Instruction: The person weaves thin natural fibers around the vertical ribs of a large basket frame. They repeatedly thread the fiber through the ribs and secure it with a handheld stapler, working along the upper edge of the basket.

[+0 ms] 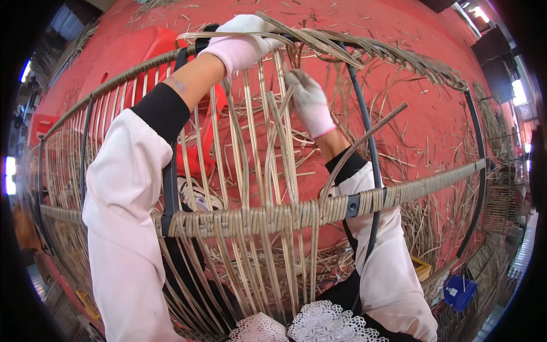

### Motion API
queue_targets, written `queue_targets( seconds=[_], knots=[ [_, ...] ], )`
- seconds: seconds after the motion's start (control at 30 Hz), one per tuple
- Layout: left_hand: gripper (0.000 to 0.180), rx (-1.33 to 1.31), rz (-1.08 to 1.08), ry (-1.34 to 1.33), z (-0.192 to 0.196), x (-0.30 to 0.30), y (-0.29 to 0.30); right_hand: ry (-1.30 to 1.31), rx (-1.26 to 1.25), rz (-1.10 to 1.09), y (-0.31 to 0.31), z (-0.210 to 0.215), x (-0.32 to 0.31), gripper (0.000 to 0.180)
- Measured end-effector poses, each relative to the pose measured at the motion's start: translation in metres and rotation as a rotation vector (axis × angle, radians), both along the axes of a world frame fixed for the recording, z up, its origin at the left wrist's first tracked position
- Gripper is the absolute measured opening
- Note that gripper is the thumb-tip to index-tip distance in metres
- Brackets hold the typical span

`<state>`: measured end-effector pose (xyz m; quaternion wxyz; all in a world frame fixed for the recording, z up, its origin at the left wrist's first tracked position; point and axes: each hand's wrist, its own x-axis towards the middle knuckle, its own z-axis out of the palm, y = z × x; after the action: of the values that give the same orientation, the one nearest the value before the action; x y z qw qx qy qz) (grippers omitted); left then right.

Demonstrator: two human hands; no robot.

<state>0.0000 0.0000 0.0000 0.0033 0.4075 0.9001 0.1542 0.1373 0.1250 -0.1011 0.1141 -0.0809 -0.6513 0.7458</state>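
Note:
A half-woven wicker frame of dark metal bars (364, 108) and pale brown rattan strands stands in front of me. My left hand (246, 40), in a white glove with a pink cuff, is closed over the top rail and the strands there. Just below and to its right, my gloved right hand (307, 101) has its fingers closed around an upright rattan strand (288, 117); its fingertips are partly hidden. Loose strand ends bundle into a braided edge (399, 56) running right along the top. A wrapped middle rail (268, 221) crosses nearer to me, with upright strands passing over it.
A red plastic chair (134, 54) is behind the frame at the left. Cut rattan scraps (404, 125) litter the red floor. A shoe (199, 195) shows through the strands. A yellow crate (421, 269) and a blue container (459, 293) are at the lower right.

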Motion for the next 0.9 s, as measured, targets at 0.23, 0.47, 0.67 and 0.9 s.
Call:
queue_targets(
  seconds=[0.23, 0.47, 0.67, 0.9],
  knots=[
    [0.041, 0.222, -0.258, -0.067, 0.001, -0.001, -0.006, 0.251, 0.072, -0.239, -0.014, 0.034, 0.02, 0.019],
    [0.042, 0.233, -0.098, 0.179, -0.019, 0.006, -0.007, 0.039, 0.065, -0.233, -0.004, 0.023, 0.031, 0.022],
    [0.028, 0.199, -0.091, -0.06, -0.016, -0.007, -0.008, 0.042, 0.349, 0.011, -0.011, 0.027, 0.02, 0.02],
    [0.036, 0.105, -0.062, -0.164, -0.016, -0.008, -0.013, 0.175, -0.097, -0.202, -0.012, 0.033, 0.032, 0.021]
  ],
)
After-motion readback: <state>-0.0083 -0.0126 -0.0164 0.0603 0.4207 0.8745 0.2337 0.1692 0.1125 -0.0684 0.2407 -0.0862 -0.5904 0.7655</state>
